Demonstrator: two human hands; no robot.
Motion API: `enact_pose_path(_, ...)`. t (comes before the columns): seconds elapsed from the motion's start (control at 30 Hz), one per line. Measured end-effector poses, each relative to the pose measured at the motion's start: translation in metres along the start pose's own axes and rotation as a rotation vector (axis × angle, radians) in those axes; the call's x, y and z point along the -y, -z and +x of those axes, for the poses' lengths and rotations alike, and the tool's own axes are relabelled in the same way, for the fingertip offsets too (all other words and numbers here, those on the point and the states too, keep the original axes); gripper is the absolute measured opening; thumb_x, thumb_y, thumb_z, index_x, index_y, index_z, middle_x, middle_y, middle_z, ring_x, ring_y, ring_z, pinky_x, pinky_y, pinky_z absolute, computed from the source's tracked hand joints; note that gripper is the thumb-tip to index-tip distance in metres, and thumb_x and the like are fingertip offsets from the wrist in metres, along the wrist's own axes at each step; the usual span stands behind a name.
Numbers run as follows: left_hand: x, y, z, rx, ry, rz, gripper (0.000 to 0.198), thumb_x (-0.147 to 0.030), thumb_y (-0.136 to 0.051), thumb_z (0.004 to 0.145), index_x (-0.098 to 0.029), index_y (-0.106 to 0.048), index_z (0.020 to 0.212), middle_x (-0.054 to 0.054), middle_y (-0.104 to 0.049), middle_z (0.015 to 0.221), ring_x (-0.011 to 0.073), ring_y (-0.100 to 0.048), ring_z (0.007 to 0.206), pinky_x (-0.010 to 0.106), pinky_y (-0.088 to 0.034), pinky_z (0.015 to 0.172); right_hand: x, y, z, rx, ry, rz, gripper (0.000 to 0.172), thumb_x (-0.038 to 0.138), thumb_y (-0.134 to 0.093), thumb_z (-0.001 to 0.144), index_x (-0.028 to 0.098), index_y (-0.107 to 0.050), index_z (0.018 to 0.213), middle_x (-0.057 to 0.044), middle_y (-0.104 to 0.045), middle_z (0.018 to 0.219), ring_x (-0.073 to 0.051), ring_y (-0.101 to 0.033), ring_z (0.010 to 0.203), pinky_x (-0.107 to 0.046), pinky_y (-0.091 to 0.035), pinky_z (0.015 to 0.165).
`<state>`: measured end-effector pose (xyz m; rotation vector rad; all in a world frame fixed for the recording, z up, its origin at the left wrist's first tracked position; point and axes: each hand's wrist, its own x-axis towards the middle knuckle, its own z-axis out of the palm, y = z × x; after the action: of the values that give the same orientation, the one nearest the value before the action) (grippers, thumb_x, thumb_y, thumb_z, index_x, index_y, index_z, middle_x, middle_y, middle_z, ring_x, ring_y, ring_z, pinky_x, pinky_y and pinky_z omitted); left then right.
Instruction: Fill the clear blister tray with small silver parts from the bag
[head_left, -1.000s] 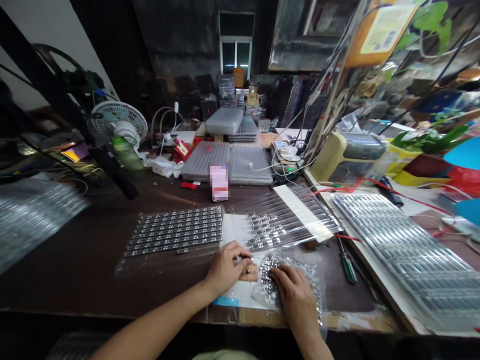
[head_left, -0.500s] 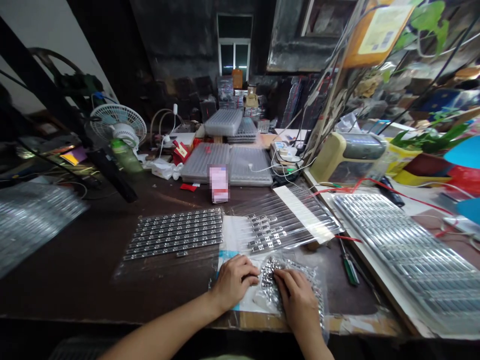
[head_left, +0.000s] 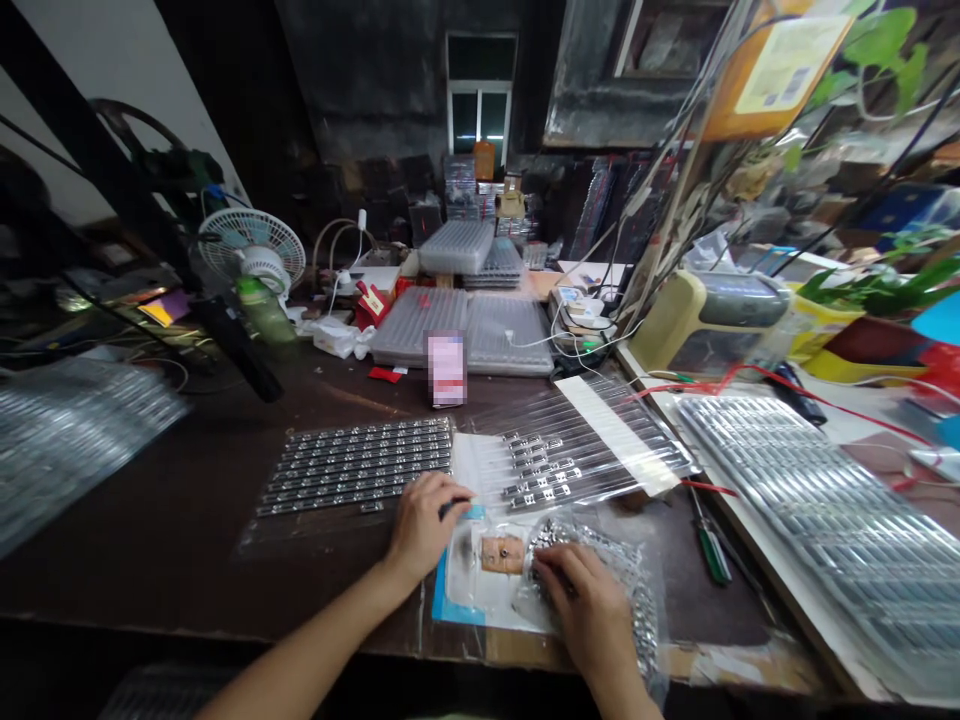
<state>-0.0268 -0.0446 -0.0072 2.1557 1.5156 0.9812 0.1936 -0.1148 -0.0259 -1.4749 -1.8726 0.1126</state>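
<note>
Parts bag (head_left: 626,550) | right hand (head_left: 592,605) half-curled at it, hold unclear | left hand (head_left: 422,525) pinching dark piece (head_left: 454,507)

The place is a small assembly workshop. A long, dark brown worktop (head_left: 187,560) carries a clear plastic tray (head_left: 253,532) lined with rows of small black-and-silver parts (head_left: 360,465), a clear plastic bag (head_left: 606,532) of loose, shiny metal pieces (head_left: 643,620) and a green-handled screwdriver (head_left: 712,554). Ribbed, clear plastic trays (head_left: 810,520) lie on the right, and tall stacks of glossy packs (head_left: 460,188) stand before the stained, dark grey wall (head_left: 375,90). A dark green form with a curved rim (head_left: 163,168), dim at upper left, may be a machine.
</note>
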Motion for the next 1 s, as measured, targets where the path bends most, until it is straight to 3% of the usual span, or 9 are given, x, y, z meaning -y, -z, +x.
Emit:
enact_pose_path(0.13, 0.038, 0.029, -0.008, -0.097, 0.046, 0.254, 0.009, -0.024, -0.065, 0.078, -0.028, -0.072, 0.081, 0.003, -0.062, 0.092, 0.0223, -0.054, 0.09, 0.038, -0.04, 0.08, 0.016, -0.015, 0.007, 0.063, 0.018, -0.056, 0.022, 0.039, -0.054, 0.088, 0.025, -0.066, 0.077, 0.0, -0.066, 0.076, -0.016, -0.059, 0.072, -0.029, -0.04, 0.066)
enact_pose_path(0.23, 0.051, 0.041, -0.019, -0.142, 0.058, 0.334, 0.012, -0.022, -0.06, 0.079, -0.027, -0.071, 0.08, 0.003, -0.061, 0.095, 0.0232, -0.054, 0.092, 0.039, -0.039, 0.082, 0.019, -0.025, 0.009, 0.061, 0.036, -0.084, 0.019, 0.038, -0.054, 0.088, 0.028, -0.068, 0.082, 0.001, -0.067, 0.082, -0.016, -0.059, 0.075, -0.029, -0.037, 0.068)
enact_pose_path(0.37, 0.033, 0.037, -0.009, -0.097, 0.008, 0.275, 0.014, -0.019, -0.057, 0.081, -0.026, -0.069, 0.085, 0.003, -0.064, 0.093, 0.0222, -0.056, 0.09, 0.039, -0.037, 0.083, 0.017, -0.03, 0.008, 0.065, 0.057, -0.093, 0.017, 0.035, -0.053, 0.089, 0.031, -0.07, 0.09, 0.001, -0.067, 0.086, -0.016, -0.058, 0.078, -0.029, -0.035, 0.068)
enact_pose_path(0.5, -0.006, 0.004, 0.024, 0.095, -0.117, 0.115, 0.01, -0.021, -0.059, 0.083, -0.023, -0.068, 0.083, 0.001, -0.069, 0.086, 0.0195, -0.06, 0.085, 0.038, -0.035, 0.085, 0.02, -0.031, 0.009, 0.059, 0.083, -0.132, 0.016, 0.033, -0.053, 0.089, 0.032, -0.07, 0.091, 0.0, -0.066, 0.083, -0.016, -0.057, 0.075, -0.029, -0.035, 0.066)
enact_pose_path(0.67, -0.033, -0.034, 0.05, 0.165, -0.091, 0.054, 0.003, -0.023, -0.068, 0.077, -0.021, -0.068, 0.078, 0.002, -0.072, 0.084, 0.0218, -0.062, 0.084, 0.039, -0.037, 0.084, 0.011, -0.024, 0.005, 0.049, 0.145, -0.256, 0.022, 0.024, -0.051, 0.088, 0.031, -0.066, 0.102, -0.001, -0.067, 0.094, -0.018, -0.057, 0.082, -0.03, -0.039, 0.067)
enact_pose_path(0.83, -0.028, -0.025, 0.046, 0.187, 0.035, -0.08, 0.005, -0.022, -0.063, 0.079, -0.02, -0.068, 0.078, 0.003, -0.072, 0.08, 0.0202, -0.063, 0.079, 0.034, -0.042, 0.078, -0.026, -0.002, -0.014, 0.006, 0.289, -0.443, 0.047, 0.007, -0.037, 0.084, 0.028, -0.057, 0.12, -0.001, -0.063, 0.117, -0.021, -0.054, 0.101, -0.034, -0.041, 0.078)
enact_pose_path(1.0, -0.017, -0.006, 0.028, 0.256, 0.165, -0.416, 0.023, -0.02, -0.047, 0.086, -0.019, -0.066, 0.099, 0.003, -0.068, 0.088, 0.0121, -0.063, 0.063, 0.023, -0.046, 0.062, -0.044, 0.002, -0.023, 0.127, 0.276, -0.402, 0.035, 0.011, -0.04, 0.088, 0.026, -0.058, 0.115, -0.003, -0.064, 0.108, -0.017, -0.056, 0.094, -0.028, -0.042, 0.081)
